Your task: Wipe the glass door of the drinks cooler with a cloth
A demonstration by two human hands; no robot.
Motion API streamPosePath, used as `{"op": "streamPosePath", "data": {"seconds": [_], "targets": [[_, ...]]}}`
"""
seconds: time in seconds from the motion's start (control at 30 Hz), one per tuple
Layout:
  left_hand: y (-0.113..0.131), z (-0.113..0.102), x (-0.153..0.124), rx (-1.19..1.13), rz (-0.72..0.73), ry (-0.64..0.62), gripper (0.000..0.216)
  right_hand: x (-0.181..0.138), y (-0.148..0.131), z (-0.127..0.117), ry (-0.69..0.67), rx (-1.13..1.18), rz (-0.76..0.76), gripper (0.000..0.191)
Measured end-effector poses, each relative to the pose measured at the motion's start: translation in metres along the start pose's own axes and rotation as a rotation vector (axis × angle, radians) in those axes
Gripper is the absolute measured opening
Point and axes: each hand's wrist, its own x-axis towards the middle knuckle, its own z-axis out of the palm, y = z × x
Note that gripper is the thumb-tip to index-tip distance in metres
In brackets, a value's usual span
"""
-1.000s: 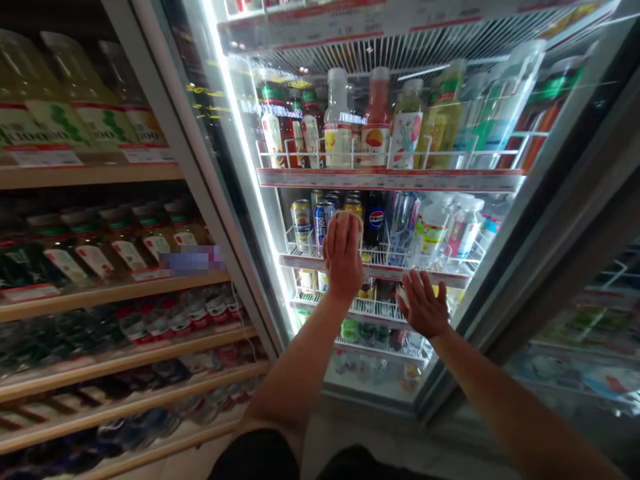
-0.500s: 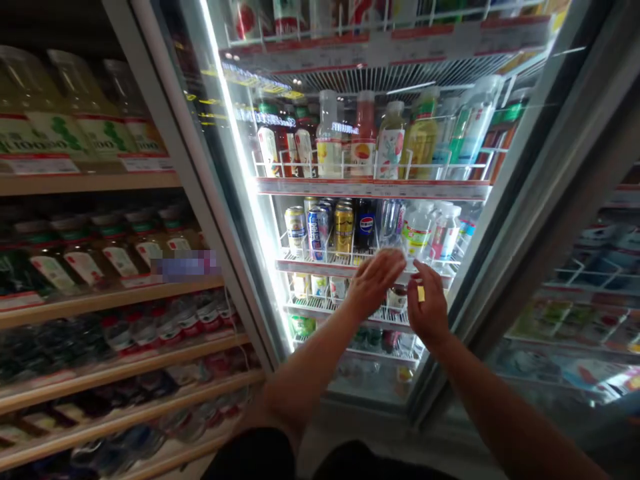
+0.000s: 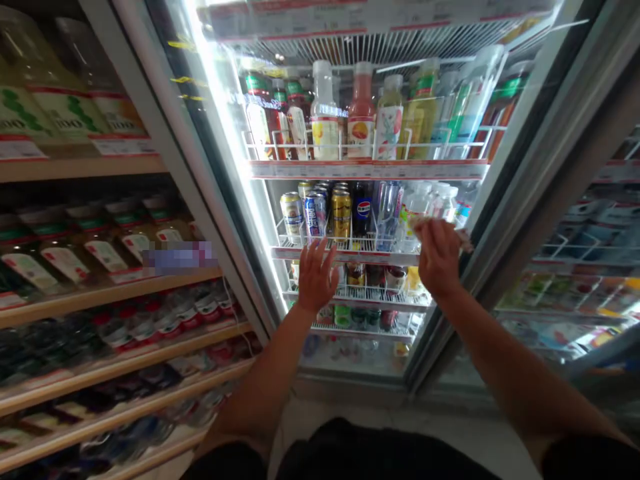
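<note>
Just under the standing cans (image 3: 320, 213), our left hand (image 3: 316, 275) is open and nearest; our right hand (image 3: 439, 259) has a grip we cannot tell.

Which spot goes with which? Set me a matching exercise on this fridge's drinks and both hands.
1 gold can
2 red juice bottle
3 left hand
4 right hand

A on the upper shelf
B by the clear bottles, far right
C beside the dark Pepsi bottle, on its left
D open, below the blue can

Pairs: 1-C, 2-A, 3-D, 4-B
</note>
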Motion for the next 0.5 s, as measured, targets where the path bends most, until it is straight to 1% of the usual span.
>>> {"op": "streamPosePath", "data": {"seconds": [0.07,0.1,0.13,0.17,0.2,0.23,0.3,0.33,0.37,0.4,0.43,0.5], "targets": [[-0.031,-0.005,-0.018,0.106,-0.042,0.017,0.061,-0.031,-0.01,0.003,-0.211,0.098,-0.243,0.054],[-0.044,-0.006,-0.024,0.143,-0.053,0.019,0.059,-0.039,-0.012,0.003,-0.288,0.121,-0.306,0.055],[-0.056,-0.006,-0.027,0.167,-0.063,0.014,0.058,-0.041,-0.012,0.003,-0.337,0.122,-0.326,0.055],[-0.065,-0.005,-0.029,0.177,-0.074,0.003,0.056,-0.036,-0.007,0.003,-0.35,0.102,-0.303,0.056],[-0.073,-0.003,-0.03,0.177,-0.086,-0.012,0.055,-0.026,0.001,0.004,-0.318,0.061,-0.236,0.056],[-0.08,0.0,-0.03,0.17,-0.101,-0.026,0.054,-0.014,0.011,0.006,-0.245,0.005,-0.139,0.056],[-0.088,0.007,-0.031,0.141,-0.137,-0.05,0.052,0.006,0.026,0.01,-0.037,-0.095,0.058,0.054],[-0.091,0.01,-0.032,0.127,-0.155,-0.054,0.052,0.008,0.027,0.013,0.039,-0.116,0.114,0.054],[-0.092,0.014,-0.033,0.115,-0.171,-0.052,0.053,0.004,0.022,0.014,0.086,-0.123,0.139,0.053],[-0.093,0.017,-0.035,0.104,-0.183,-0.045,0.054,-0.007,0.013,0.015,0.057,-0.09,0.103,0.053],[-0.094,0.02,-0.036,0.095,-0.19,-0.038,0.055,-0.021,0.0,0.014,-0.018,-0.044,0.027,0.052],[-0.095,0.024,-0.039,0.081,-0.194,-0.023,0.057,-0.051,-0.026,0.009,-0.158,0.035,-0.119,0.043]]}}
